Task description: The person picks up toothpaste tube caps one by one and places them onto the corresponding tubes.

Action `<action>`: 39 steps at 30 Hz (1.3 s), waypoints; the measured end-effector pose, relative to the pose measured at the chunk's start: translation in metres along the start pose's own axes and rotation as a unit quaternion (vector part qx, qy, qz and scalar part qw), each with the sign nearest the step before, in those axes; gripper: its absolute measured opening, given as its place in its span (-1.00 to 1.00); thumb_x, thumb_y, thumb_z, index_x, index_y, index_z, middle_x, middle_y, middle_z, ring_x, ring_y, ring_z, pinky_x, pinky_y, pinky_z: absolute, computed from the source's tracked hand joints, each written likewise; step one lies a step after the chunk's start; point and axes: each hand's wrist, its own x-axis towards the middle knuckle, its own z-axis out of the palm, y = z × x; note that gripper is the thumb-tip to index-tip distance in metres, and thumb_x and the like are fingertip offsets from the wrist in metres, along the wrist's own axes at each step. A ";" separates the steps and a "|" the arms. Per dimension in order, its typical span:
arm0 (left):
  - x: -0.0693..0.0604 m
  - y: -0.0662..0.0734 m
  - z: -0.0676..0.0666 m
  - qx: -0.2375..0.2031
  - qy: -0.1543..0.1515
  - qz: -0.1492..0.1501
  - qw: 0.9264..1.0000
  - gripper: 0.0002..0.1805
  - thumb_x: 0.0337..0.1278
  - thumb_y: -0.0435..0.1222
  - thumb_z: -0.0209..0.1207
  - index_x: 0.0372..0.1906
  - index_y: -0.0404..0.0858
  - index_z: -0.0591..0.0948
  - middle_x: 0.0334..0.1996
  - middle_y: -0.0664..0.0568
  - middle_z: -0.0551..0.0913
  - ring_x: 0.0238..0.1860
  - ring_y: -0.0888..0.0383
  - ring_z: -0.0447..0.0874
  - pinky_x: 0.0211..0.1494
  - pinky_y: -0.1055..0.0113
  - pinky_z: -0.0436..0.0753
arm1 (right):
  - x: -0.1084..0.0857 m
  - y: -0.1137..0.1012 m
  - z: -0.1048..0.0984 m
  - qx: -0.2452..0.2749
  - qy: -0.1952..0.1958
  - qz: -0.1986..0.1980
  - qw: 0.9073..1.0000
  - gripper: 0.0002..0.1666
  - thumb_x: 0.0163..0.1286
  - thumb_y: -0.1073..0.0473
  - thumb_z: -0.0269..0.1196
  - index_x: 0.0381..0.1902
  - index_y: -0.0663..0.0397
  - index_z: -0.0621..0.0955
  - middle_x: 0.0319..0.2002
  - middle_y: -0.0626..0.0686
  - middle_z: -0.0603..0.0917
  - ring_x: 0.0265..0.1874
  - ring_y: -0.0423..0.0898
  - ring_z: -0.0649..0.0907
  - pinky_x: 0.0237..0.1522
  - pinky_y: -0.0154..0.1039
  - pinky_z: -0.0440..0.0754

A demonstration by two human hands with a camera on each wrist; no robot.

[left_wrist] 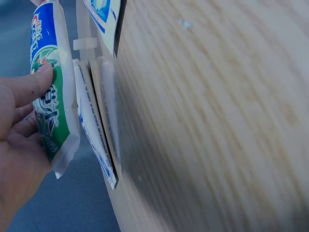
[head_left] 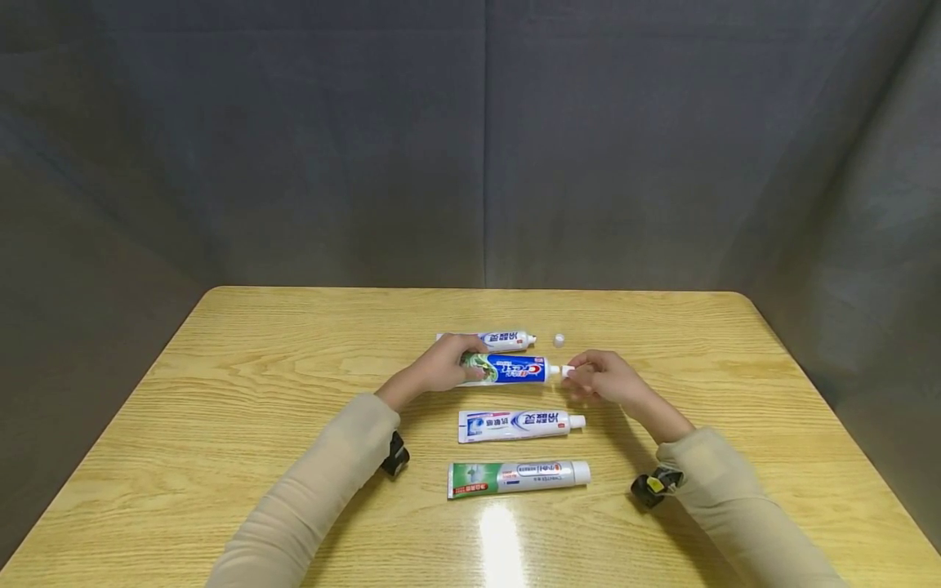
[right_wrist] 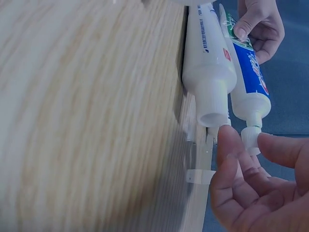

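Note:
My left hand (head_left: 444, 363) grips the tail half of a blue, green and white toothpaste tube (head_left: 518, 369), thumb on its printed face in the left wrist view. The tube is held sideways, nozzle to the right. At that nozzle my right hand (head_left: 604, 378) pinches a small white cap (right_wrist: 250, 140) between thumb and fingers. The cap sits at the nozzle's tip, with a bit of the neck showing; I cannot tell whether it is threaded on. Just behind lies a white and blue toothpaste tube (head_left: 507, 340) with its nozzle bare, partly hidden by my left hand.
A loose, pale cap (head_left: 559, 340) lies right of the far tube. Nearer me are two capped tubes on the wooden table (head_left: 257, 367): a white and blue toothpaste tube (head_left: 515, 425) and a green and silver-white one (head_left: 529, 477). A dark curtain (head_left: 470, 163) hangs behind.

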 end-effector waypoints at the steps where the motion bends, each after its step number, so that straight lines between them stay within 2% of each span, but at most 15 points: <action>1: 0.000 0.000 0.000 -0.001 0.000 0.000 1.000 -0.69 0.05 -0.36 0.23 -0.06 -0.36 0.56 -0.19 -0.05 0.61 -0.26 0.18 0.52 -0.09 0.29 0.50 | 0.000 0.000 0.000 0.002 -0.002 0.001 1.000 -0.69 0.38 0.30 0.00 -0.03 0.47 0.38 -0.18 0.34 0.61 -0.40 -0.02 0.64 -0.41 -0.21 0.57; 12: 0.000 0.004 -0.001 -0.006 0.001 0.003 1.000 -0.72 0.05 -0.37 0.23 -0.09 -0.35 0.57 -0.24 -0.03 0.61 -0.30 0.19 0.50 -0.15 0.32 0.49 | 0.000 -0.002 0.002 0.012 -0.013 -0.013 1.000 -0.69 0.38 0.31 0.01 -0.02 0.47 0.37 -0.17 0.35 0.61 -0.36 0.02 0.65 -0.43 -0.22 0.55; 19: 0.000 0.005 -0.001 -0.023 -0.001 0.003 1.000 -0.72 0.03 -0.38 0.24 -0.11 -0.36 0.57 -0.28 -0.02 0.60 -0.36 0.19 0.46 -0.23 0.35 0.46 | 0.001 -0.002 0.004 0.016 -0.009 -0.032 0.999 -0.72 0.36 0.33 0.02 -0.08 0.51 0.41 -0.23 0.36 0.62 -0.47 -0.11 0.65 -0.47 -0.25 0.54; 24: 0.001 0.004 -0.001 -0.031 0.000 -0.011 0.999 -0.71 0.03 -0.38 0.24 -0.09 -0.34 0.57 -0.23 -0.01 0.60 -0.29 0.19 0.48 -0.16 0.32 0.48 | 0.000 -0.004 0.005 0.015 0.000 -0.038 0.999 -0.74 0.37 0.33 0.01 -0.13 0.52 0.44 -0.29 0.34 0.63 -0.47 -0.05 0.65 -0.47 -0.24 0.53; 32: 0.001 0.004 -0.001 -0.036 -0.003 -0.022 0.999 -0.69 0.04 -0.37 0.24 -0.06 -0.33 0.57 -0.19 -0.02 0.60 -0.20 0.17 0.50 -0.06 0.27 0.48 | 0.003 -0.006 0.005 0.021 -0.004 -0.014 1.000 -0.65 0.42 0.26 -0.03 -0.19 0.57 0.49 -0.52 0.12 0.64 -0.54 -0.15 0.60 -0.37 -0.21 0.60; 36: 0.001 0.004 -0.001 -0.038 -0.003 -0.016 0.999 -0.69 0.04 -0.37 0.24 -0.06 -0.33 0.56 -0.17 -0.03 0.59 -0.18 0.16 0.50 -0.04 0.26 0.48 | 0.004 -0.006 0.005 0.011 -0.007 0.005 1.000 -0.52 0.45 0.14 -0.06 -0.28 0.58 0.51 -0.65 0.01 0.60 -0.63 -0.18 0.58 -0.40 -0.21 0.61; 39: 0.001 0.004 0.000 -0.040 -0.003 -0.009 0.999 -0.68 0.03 -0.38 0.24 -0.06 -0.34 0.56 -0.18 -0.04 0.59 -0.21 0.16 0.49 -0.07 0.27 0.49 | 0.003 -0.006 0.005 0.001 -0.007 0.010 1.000 -0.47 0.46 0.09 -0.07 -0.31 0.59 0.52 -0.67 0.02 0.60 -0.66 -0.19 0.57 -0.44 -0.22 0.59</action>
